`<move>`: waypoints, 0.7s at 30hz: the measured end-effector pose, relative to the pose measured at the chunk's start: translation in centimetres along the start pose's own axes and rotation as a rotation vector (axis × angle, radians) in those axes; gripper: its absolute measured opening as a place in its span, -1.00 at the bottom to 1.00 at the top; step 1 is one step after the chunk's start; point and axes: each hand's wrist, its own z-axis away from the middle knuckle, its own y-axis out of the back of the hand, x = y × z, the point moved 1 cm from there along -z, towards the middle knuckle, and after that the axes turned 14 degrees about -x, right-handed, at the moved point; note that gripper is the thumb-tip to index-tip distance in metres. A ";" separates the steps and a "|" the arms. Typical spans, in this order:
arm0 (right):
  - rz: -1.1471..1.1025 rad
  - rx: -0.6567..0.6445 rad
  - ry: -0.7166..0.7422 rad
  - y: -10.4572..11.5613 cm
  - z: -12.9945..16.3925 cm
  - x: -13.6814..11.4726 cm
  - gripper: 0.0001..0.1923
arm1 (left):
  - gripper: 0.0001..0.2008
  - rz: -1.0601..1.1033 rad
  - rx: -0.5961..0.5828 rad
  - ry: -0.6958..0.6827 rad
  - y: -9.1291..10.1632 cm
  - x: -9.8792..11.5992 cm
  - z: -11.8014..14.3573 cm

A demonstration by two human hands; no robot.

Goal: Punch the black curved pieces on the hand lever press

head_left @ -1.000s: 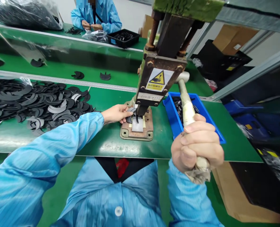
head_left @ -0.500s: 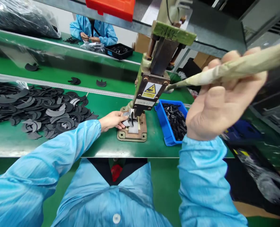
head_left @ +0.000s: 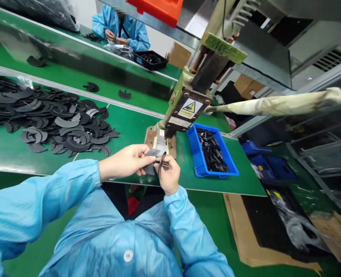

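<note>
My left hand [head_left: 127, 161] and my right hand [head_left: 168, 175] meet over the table's near edge, both pinching a dark grey curved flat part [head_left: 152, 161]. A thin black strip stands up between my right fingers. Just beyond them stands the green hand press [head_left: 193, 92] on its rusty base plate [head_left: 151, 135]. Its cloth-wrapped lever [head_left: 285, 104] juts out to the right, with no hand on it.
A heap of black curved parts [head_left: 52, 123] covers the green table [head_left: 29, 154] at left. A blue bin [head_left: 199, 161] with black pieces sits right of the press. Across the conveyor a person in a blue coat [head_left: 121, 29] works beside a black tray [head_left: 150, 59]. Cardboard lies on the floor at right.
My right hand let go of the lever and came down to join my left hand. My left hand drew the part out from under the press toward me. The lever stays raised.
</note>
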 end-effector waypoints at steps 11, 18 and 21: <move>0.268 -0.119 0.126 0.4 1.3 -1.5 -0.86 | -0.46 -0.074 -0.085 0.122 1.1 -0.1 0.4; 0.489 -0.202 0.239 1.8 1.0 -2.6 -0.90 | -0.65 -0.600 0.253 -0.208 0.8 0.0 1.7; 0.525 -0.248 0.294 1.7 1.0 -2.5 -0.91 | -0.68 -0.703 0.172 -0.226 0.2 -0.2 1.8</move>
